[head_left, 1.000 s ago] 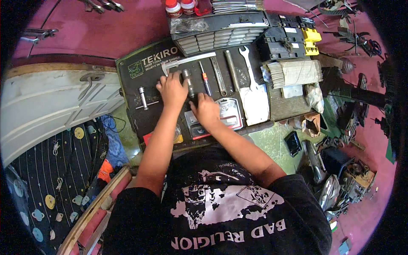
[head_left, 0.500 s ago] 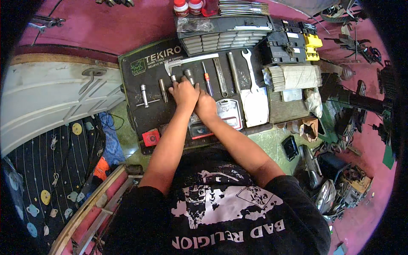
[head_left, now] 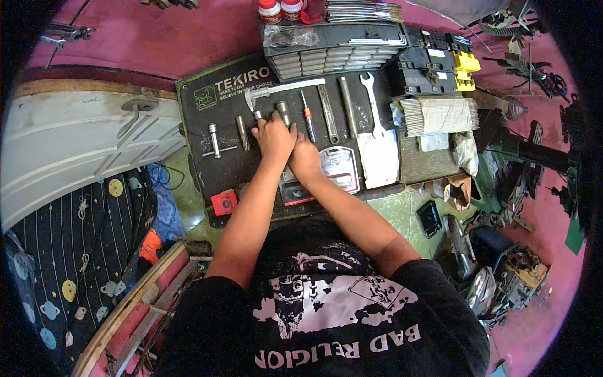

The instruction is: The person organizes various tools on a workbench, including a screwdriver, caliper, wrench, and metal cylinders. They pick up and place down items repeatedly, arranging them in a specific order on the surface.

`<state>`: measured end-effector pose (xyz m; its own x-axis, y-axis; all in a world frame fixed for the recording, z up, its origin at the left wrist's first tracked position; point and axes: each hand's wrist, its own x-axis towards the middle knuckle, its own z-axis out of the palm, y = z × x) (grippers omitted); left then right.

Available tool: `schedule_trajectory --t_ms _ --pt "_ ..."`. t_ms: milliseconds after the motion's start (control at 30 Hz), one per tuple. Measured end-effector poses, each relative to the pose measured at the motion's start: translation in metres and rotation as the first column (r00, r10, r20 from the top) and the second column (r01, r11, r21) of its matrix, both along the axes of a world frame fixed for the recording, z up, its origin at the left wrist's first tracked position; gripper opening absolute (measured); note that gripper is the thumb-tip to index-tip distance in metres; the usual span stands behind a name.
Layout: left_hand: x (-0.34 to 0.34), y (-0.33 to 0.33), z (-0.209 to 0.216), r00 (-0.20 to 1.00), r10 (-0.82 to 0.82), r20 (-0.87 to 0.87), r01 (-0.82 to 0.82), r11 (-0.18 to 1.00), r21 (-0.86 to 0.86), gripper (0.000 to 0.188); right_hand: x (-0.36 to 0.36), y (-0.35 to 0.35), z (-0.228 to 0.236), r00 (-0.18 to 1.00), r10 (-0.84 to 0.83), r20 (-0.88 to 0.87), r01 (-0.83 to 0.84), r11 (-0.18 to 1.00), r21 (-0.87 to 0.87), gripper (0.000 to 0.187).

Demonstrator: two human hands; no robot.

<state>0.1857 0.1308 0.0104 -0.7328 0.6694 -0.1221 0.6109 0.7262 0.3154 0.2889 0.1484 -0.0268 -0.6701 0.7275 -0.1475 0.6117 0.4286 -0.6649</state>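
My left hand (head_left: 274, 139) lies over the middle of a dark tool mat (head_left: 195, 157), its fingers curled down. Just beyond its fingertips, the ends of a steel cylindrical piece (head_left: 282, 108) and a smaller metal piece (head_left: 257, 115) show; their near parts are hidden by the hand. My right hand (head_left: 305, 157) is closed in a fist against the left thumb side, and what it holds, if anything, is hidden. A silver caliper (head_left: 286, 89) lies beyond both hands. To their right is a small screwdriver (head_left: 309, 122); on the left is a fluted bit (head_left: 243, 133).
A T-handled tool (head_left: 215, 141) lies far left. Rightward lie a flat metal bar (head_left: 326, 113), a rod (head_left: 347, 107) and an open-end wrench (head_left: 372, 107). A clear package (head_left: 339, 164) sits by my right wrist. Behind stands a drawer organizer (head_left: 333, 56), with black cases (head_left: 418, 69) beside it.
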Motion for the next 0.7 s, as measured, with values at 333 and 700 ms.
schedule_trajectory --t_ms 333,700 --pt "-0.004 -0.054 0.027 0.996 -0.043 0.073 0.032 0.989 0.145 0.051 0.036 -0.018 0.044 0.992 0.089 -0.088 -0.082 0.994 0.076 0.046" --pt "-0.003 -0.135 0.003 0.957 0.014 0.288 -0.079 0.973 0.215 0.051 -0.001 -0.024 0.044 0.979 0.204 -0.009 -0.201 0.971 0.132 0.026"
